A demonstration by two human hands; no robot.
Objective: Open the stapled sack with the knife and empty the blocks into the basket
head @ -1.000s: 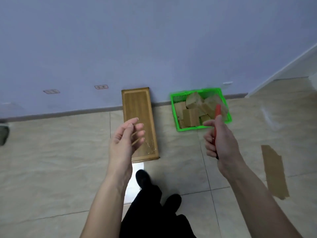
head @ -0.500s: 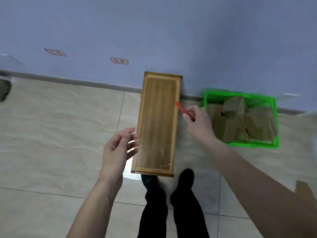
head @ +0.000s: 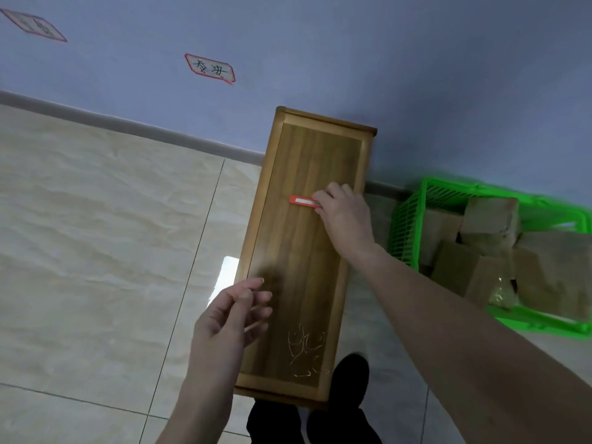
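A red knife lies flat across the middle of a long wooden tray on the floor. My right hand reaches over the tray and pinches the knife's right end. My left hand hovers at the tray's near left edge with loosely curled fingers, holding nothing. To the right, a green plastic basket holds several tan blocks. No sack is in view.
Loose staples lie scattered at the tray's near end. My black shoes stand just behind the tray. A blue wall with a grey baseboard runs behind tray and basket. Beige floor tiles spread to the left.
My right hand carried the knife from above the basket leftward and down onto the tray. My view dropped and came closer to the tray. My left hand stayed near the tray's left edge.
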